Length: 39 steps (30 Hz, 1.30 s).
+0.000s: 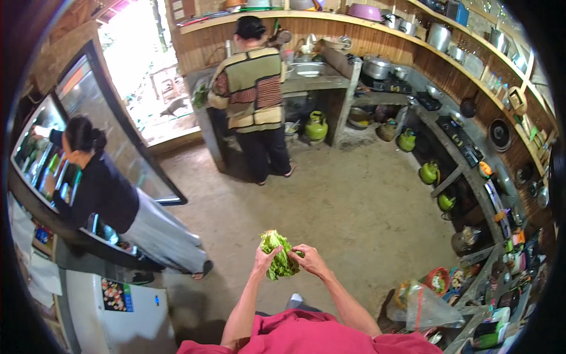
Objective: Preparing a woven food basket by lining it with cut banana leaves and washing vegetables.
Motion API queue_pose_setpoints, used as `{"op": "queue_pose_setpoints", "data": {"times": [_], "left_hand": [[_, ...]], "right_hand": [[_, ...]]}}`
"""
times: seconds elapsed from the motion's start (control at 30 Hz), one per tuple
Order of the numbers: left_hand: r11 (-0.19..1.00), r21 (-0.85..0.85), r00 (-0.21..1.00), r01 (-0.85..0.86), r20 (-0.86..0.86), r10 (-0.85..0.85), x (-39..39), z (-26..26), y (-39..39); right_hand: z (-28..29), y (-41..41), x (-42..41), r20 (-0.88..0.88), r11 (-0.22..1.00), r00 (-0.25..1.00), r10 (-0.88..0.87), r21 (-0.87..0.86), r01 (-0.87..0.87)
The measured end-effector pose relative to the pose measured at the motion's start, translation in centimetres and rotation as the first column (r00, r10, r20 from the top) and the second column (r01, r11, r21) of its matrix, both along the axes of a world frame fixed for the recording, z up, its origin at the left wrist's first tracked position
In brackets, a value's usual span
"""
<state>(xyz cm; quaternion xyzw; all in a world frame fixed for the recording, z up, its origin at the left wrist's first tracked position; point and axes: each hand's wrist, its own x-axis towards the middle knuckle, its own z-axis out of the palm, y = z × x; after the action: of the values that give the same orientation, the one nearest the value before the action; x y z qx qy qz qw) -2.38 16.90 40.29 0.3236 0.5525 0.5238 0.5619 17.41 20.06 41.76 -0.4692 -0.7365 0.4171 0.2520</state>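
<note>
A bunch of green leaf lettuce [279, 254] is held up over the floor, in front of my red shirt. My left hand [265, 259] grips it from the left side, thumb across the leaves. On the opposite side, the fingers of my right hand [311, 260] pinch the edge of a leaf. The reddish-brown cut end of the lettuce points away from me. My palms hide part of the leaves.
At left, a person [101, 172] reaches into an open glass-door refrigerator [115, 124]. Another person [254, 97] stands at the sink counter [318, 84]. A white chest freezer [124, 318] is at lower left. Green gas cylinders [316, 126] sit under counters. A plastic bag [429, 307] lies at lower right.
</note>
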Motion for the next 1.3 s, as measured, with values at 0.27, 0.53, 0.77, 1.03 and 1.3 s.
{"op": "queue_pose_setpoints", "data": {"times": [0.27,0.53,0.77,1.03,1.3], "left_hand": [[0.926,0.044,0.708,0.376,0.631,-0.317,13.9,-0.3,21.6],[0.791,0.295,0.360,0.535,0.768,-0.530,19.3,-2.8,45.7],[0.857,0.229,0.860,0.461,0.125,-0.495,22.5,1.6,66.5],[0.916,0.291,0.936,0.275,0.137,-0.324,23.1,5.1,88.6],[0.976,0.074,0.942,0.207,0.254,-0.219,18.8,8.2,113.8]], "right_hand": [[1.7,17.0,13.6,0.003,0.907,0.908,-0.418,0.053,0.418],[1.7,39.3,18.6,-0.077,0.822,0.818,-0.570,-0.069,0.566],[6.2,60.1,20.6,-0.374,0.782,0.691,-0.619,-0.383,0.492],[4.6,84.8,19.3,-0.528,0.772,0.580,-0.620,-0.540,0.334],[6.2,112.2,17.2,-0.329,0.904,0.855,-0.401,-0.293,0.312]]}}
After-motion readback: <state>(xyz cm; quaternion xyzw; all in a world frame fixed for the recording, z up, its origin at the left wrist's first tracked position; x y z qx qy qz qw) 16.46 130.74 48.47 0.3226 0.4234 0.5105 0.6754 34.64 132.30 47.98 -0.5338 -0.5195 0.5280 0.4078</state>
